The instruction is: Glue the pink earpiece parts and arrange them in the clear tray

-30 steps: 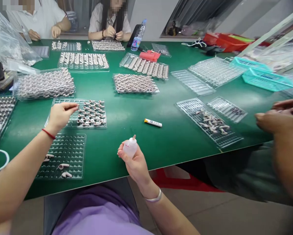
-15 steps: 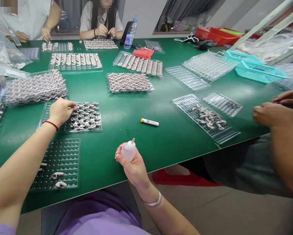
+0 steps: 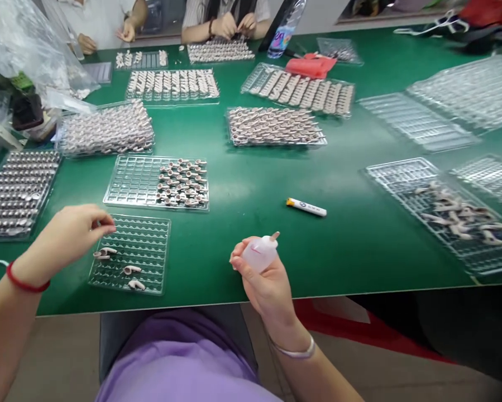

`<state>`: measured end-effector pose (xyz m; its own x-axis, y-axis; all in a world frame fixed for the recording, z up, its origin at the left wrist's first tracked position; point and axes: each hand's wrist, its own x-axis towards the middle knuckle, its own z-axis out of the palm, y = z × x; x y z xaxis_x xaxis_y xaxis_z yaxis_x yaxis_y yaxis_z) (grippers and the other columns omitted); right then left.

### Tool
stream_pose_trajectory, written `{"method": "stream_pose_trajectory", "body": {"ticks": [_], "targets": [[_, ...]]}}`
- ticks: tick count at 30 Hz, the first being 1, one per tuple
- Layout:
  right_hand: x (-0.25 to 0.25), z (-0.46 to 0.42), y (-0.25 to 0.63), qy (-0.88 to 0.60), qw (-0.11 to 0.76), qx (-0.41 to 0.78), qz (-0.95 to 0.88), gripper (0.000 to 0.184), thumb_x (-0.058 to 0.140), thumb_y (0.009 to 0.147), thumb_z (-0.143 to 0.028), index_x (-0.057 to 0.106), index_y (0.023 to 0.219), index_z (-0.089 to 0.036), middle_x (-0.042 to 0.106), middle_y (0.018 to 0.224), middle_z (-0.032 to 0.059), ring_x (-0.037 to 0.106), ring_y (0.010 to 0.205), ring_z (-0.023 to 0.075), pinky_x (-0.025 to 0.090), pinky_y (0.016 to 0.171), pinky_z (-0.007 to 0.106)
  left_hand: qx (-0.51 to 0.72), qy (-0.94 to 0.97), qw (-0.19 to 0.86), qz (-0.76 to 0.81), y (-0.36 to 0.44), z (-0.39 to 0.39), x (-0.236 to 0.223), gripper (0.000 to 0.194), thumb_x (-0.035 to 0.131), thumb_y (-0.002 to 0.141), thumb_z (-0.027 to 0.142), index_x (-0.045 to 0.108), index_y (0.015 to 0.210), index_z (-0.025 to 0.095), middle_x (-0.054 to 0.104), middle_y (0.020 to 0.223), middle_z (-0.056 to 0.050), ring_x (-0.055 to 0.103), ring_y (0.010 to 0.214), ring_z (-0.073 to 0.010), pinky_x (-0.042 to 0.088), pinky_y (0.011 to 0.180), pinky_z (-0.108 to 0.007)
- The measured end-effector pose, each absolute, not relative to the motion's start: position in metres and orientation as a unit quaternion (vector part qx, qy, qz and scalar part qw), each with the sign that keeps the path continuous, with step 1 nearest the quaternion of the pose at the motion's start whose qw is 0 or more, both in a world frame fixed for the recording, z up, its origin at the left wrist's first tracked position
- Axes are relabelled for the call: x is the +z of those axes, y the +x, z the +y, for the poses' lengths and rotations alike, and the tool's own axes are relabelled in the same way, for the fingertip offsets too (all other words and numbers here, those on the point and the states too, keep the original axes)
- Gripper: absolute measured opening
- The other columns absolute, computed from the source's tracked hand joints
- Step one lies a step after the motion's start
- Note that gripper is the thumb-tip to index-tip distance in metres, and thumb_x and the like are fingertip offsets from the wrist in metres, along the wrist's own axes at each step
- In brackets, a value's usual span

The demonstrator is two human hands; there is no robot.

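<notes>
My right hand [image 3: 267, 282] is wrapped round a soft, translucent squeeze bottle [image 3: 259, 254], its narrow tip tilted up to the right. My left hand [image 3: 77, 237] hovers by the upper left edge of a clear near tray [image 3: 150, 245]; thumb and forefinger meet at the tips, and no part shows between them. Several small beige curved parts with a round cup end, such as this beige part [image 3: 132, 270], lie in that tray. Just behind it, a clear gridded tray [image 3: 133, 181] has its right side filled with rows of similar cupped parts [image 3: 183, 181].
A white marker-like tube with a yellow end [image 3: 306, 207] lies right of the bottle. Filled trays [image 3: 276, 127] stand farther back, another tray of loose parts [image 3: 455, 212] to the right. Across the green table [image 3: 217, 234] are co-workers' hands [image 3: 225, 26] and a water bottle [image 3: 286, 30].
My left hand has left the gridded tray and come back towards me, to the near tray. My right hand still holds the squeeze bottle. The view has swung, shifting the scene rightward.
</notes>
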<state>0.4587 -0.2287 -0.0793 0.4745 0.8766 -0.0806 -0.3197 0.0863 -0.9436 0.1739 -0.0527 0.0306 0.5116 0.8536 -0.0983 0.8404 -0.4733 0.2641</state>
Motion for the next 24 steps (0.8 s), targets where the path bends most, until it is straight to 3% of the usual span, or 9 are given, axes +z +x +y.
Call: {"method": "stream_pose_trajectory", "body": {"ticks": [9, 14, 20, 24], "targets": [[-0.081, -0.223, 0.457, -0.513, 0.685, 0.433, -0.283, 0.036, 0.080, 0.071, -0.032, 0.056, 0.096, -0.024, 0.060, 0.078, -0.0029, 0.053, 0.069, 0.0121, 0.044, 0.063, 0.026, 0.036, 0.839, 0.077, 0.537, 0.137, -0.093, -0.007, 0.031, 0.053, 0.080, 0.055, 0.064, 0.067, 0.029, 0.068, 0.076, -0.003, 0.065, 0.068, -0.0263, 0.041, 0.054, -0.033], [-0.082, -0.222, 0.458, -0.506, 0.687, 0.436, -0.285, 0.034, 0.080, 0.073, -0.031, 0.057, 0.097, -0.024, 0.061, 0.079, -0.0036, 0.052, 0.069, 0.0107, 0.043, 0.064, 0.025, 0.082, 0.856, -0.004, 0.510, 0.139, -0.097, -0.016, 0.027, 0.046, 0.082, 0.045, 0.067, 0.078, 0.029, 0.069, 0.086, -0.006, 0.067, 0.084, -0.0319, 0.041, 0.052, -0.033], [-0.085, -0.224, 0.457, -0.508, 0.686, 0.433, -0.290, 0.035, 0.079, 0.073, -0.031, 0.056, 0.099, -0.025, 0.061, 0.081, -0.0035, 0.054, 0.071, 0.0111, 0.045, 0.065, 0.025, 0.110, 0.849, -0.020, 0.517, 0.150, -0.099, -0.008, 0.030, 0.043, 0.084, 0.042, 0.070, 0.087, 0.028, 0.061, 0.082, -0.006, 0.059, 0.056, -0.0214, 0.039, 0.047, -0.034], [-0.080, -0.222, 0.461, -0.532, 0.645, 0.436, -0.334, 0.035, 0.079, 0.074, -0.033, 0.056, 0.099, -0.025, 0.062, 0.083, -0.0022, 0.056, 0.073, 0.0125, 0.046, 0.064, 0.026, 0.177, 0.832, 0.061, 0.522, 0.158, -0.110, 0.002, 0.025, 0.047, 0.084, 0.046, 0.067, 0.089, 0.031, 0.064, 0.087, -0.001, 0.056, 0.051, -0.0162, 0.042, 0.048, -0.032]]}}
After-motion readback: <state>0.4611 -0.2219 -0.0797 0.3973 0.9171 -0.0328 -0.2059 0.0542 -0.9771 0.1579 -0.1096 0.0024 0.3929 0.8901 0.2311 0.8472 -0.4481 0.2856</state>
